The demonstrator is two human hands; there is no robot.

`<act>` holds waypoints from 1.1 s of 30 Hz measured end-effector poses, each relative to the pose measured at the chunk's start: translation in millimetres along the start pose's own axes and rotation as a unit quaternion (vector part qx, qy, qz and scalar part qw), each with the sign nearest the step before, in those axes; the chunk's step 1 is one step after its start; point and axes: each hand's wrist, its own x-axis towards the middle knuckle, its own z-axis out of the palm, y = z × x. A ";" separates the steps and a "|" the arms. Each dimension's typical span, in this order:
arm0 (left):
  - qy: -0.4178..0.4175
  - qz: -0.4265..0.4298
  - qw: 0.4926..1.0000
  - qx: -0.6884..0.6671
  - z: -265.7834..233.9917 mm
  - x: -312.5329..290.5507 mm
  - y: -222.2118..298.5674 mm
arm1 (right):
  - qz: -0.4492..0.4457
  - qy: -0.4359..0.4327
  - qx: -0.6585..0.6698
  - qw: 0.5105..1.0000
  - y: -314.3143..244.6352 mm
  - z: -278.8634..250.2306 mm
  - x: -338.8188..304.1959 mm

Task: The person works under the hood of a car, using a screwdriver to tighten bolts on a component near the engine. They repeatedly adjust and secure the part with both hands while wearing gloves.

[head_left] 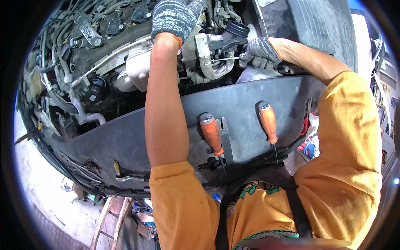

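Observation:
Both my hands wear grey knit gloves and reach into a car's engine bay. My left hand rests palm down on the top of the engine, fingers curled over parts I cannot make out. My right hand is closed round the end of a thin metal tool whose shaft points left at a silver metal housing beside a black round intake duct. Two orange-handled screwdrivers lie on the dark front panel below my arms.
Hoses, cables and a black oil filter fill the left of the bay. A wrench lies at the panel's lower edge. Wooden ladder rails and clutter show on the ground below. The raised hood is at the upper right.

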 end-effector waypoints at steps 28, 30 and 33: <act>0.010 0.012 1.000 -0.024 0.2 1.1 -3.1 | -0.285 0.278 -0.279 0.874 5.5 27.5 39.3; 0.009 0.039 0.999 -0.018 1.1 -0.4 -6.2 | -0.305 0.304 -0.323 0.843 6.1 32.8 35.5; -0.008 -0.002 0.998 -0.057 6.6 1.2 -0.7 | -0.335 0.372 -0.430 0.751 14.7 37.1 30.0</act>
